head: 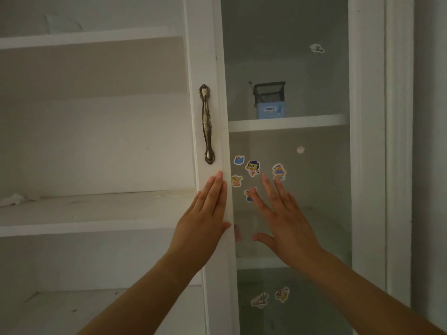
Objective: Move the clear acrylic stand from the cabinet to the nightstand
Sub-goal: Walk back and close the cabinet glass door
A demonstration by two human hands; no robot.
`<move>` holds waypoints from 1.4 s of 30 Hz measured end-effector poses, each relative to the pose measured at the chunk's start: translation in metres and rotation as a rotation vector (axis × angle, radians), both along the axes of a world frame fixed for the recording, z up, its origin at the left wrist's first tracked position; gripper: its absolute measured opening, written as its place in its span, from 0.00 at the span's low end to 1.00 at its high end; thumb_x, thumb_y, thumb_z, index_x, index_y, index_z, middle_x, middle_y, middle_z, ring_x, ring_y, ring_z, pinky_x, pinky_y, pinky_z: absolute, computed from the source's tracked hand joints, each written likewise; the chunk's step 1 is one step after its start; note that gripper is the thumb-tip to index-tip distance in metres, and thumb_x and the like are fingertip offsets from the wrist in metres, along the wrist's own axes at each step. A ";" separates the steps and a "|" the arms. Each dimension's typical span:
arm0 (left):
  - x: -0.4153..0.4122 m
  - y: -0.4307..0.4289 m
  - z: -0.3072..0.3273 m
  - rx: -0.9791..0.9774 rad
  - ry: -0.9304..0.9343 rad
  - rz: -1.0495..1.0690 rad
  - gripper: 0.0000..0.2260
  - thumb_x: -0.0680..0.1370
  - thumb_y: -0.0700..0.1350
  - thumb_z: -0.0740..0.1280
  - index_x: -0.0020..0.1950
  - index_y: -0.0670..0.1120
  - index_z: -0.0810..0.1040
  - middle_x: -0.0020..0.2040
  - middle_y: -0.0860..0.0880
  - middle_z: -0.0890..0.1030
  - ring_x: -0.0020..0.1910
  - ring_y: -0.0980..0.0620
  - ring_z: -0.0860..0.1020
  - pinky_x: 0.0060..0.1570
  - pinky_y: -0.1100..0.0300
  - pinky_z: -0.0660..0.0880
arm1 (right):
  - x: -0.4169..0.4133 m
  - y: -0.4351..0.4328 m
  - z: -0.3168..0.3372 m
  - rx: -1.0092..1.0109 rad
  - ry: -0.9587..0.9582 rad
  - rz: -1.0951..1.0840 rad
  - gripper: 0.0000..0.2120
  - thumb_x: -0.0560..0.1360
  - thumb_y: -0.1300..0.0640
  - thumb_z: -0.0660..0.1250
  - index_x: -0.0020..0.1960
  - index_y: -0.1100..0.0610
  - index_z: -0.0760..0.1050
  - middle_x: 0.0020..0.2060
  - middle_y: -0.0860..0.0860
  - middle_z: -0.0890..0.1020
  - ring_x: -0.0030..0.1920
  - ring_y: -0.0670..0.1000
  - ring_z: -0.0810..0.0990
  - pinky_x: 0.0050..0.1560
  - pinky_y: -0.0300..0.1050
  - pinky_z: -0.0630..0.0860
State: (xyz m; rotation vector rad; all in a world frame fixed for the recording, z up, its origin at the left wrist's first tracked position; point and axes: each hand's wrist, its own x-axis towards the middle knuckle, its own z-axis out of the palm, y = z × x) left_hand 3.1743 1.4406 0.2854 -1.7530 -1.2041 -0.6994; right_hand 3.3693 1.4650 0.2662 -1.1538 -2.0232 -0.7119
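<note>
I face a white cabinet with open shelves on the left and a glass door on the right. A faint clear shape stands on the top left shelf; I cannot tell whether it is the acrylic stand. My left hand lies flat, fingers together, on the door's white frame just below the bronze handle. My right hand is spread flat against the glass, over several cartoon stickers. Neither hand holds anything.
Behind the glass, a black mesh pen holder sits on a blue box on a shelf. A crumpled white scrap lies on the middle left shelf. A white wall trim borders the cabinet on the right.
</note>
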 end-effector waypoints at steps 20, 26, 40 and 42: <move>-0.006 -0.008 -0.007 -0.085 -0.025 -0.011 0.48 0.59 0.60 0.75 0.70 0.39 0.62 0.71 0.41 0.67 0.68 0.42 0.67 0.58 0.52 0.63 | -0.012 -0.004 -0.016 0.091 0.057 -0.075 0.50 0.60 0.44 0.76 0.74 0.52 0.54 0.74 0.55 0.56 0.73 0.59 0.55 0.61 0.49 0.69; -0.006 -0.003 -0.010 -0.075 -0.022 -0.002 0.48 0.59 0.60 0.75 0.71 0.39 0.60 0.71 0.41 0.67 0.69 0.43 0.61 0.59 0.49 0.63 | -0.013 0.000 -0.020 0.077 0.058 -0.078 0.51 0.60 0.45 0.76 0.74 0.51 0.52 0.75 0.54 0.52 0.73 0.58 0.54 0.57 0.47 0.73; -0.004 0.001 -0.011 -0.102 -0.017 -0.001 0.48 0.59 0.58 0.75 0.71 0.38 0.58 0.72 0.41 0.65 0.70 0.41 0.63 0.58 0.51 0.63 | -0.015 0.000 -0.019 0.081 0.076 -0.053 0.50 0.60 0.47 0.77 0.74 0.52 0.53 0.74 0.54 0.51 0.73 0.59 0.54 0.54 0.48 0.76; -0.004 0.000 -0.012 -0.105 -0.029 -0.004 0.48 0.60 0.57 0.75 0.72 0.39 0.57 0.72 0.41 0.63 0.71 0.42 0.60 0.58 0.51 0.62 | -0.014 0.000 -0.020 0.067 0.073 -0.043 0.49 0.61 0.48 0.76 0.74 0.51 0.51 0.75 0.54 0.51 0.73 0.59 0.52 0.57 0.48 0.74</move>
